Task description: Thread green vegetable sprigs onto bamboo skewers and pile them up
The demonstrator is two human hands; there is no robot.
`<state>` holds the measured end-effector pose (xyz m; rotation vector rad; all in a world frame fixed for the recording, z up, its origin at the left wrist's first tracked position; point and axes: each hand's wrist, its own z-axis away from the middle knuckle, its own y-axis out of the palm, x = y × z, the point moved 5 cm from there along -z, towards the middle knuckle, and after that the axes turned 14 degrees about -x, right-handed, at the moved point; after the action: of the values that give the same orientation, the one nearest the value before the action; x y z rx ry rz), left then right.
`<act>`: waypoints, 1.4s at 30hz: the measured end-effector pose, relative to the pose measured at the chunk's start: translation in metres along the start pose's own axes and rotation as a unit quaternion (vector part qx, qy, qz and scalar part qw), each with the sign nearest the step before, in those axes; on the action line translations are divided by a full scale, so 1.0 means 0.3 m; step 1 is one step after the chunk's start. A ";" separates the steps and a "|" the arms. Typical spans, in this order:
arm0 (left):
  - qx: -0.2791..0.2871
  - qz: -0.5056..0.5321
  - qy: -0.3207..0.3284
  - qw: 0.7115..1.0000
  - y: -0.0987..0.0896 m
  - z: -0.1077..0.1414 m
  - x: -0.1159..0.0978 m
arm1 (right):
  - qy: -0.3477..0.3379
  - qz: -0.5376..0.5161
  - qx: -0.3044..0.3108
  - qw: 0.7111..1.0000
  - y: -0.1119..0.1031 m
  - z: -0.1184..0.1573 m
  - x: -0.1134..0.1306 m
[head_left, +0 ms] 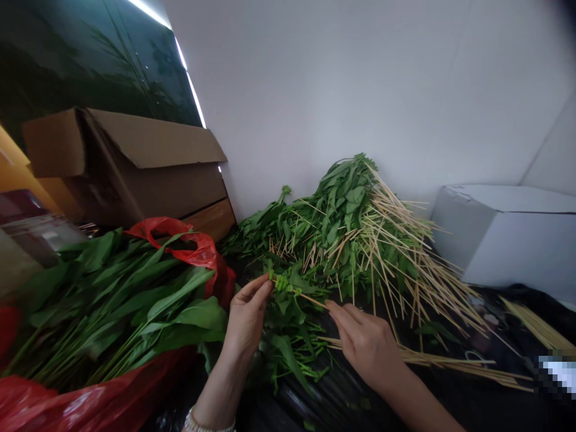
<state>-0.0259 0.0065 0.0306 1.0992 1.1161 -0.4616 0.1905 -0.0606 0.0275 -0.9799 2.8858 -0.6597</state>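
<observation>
My right hand (366, 342) grips a thin bamboo skewer (314, 300), which points up and to the left. A green vegetable stem (283, 284) is threaded in folds along the skewer's far part, its leaves hanging below. At the skewer's tip, the thumb and fingers of my left hand (248, 309) are closed on the stem. Loose leafy greens (285, 354) lie beneath and between my hands. Beyond them rises a heap of skewered greens (344, 201), with many bare skewer ends (423, 270) sticking out to the right.
On the left, a red plastic bag (198, 249) holds long-leaved greens (112, 288). An open cardboard box (166, 174) stands behind it. At the right are a white box (504, 234), loose skewers (468, 365) and another skewer bundle (540, 327). A pale wall (342, 78) closes the back.
</observation>
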 end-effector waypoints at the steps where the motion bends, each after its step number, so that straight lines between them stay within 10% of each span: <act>1: 0.001 -0.007 0.013 1.000 -0.004 -0.002 0.001 | 0.002 0.003 0.002 1.000 0.001 0.001 -0.001; 15: -0.013 -0.082 0.090 0.993 -0.040 -0.021 0.004 | 0.010 0.013 0.014 1.000 0.009 0.006 0.008; 34: 0.051 -0.066 -0.047 0.995 -0.013 -0.010 0.047 | 0.014 -0.019 -0.003 1.000 0.020 0.018 0.003; 42: 0.318 -0.199 0.115 0.920 0.111 0.022 -0.001 | 0.013 -0.019 -0.031 0.999 0.000 -0.006 0.001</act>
<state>0.0028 0.0152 0.0467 1.5192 1.4544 -1.0944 0.1900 -0.0601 0.0293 -1.0446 2.9338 -0.5941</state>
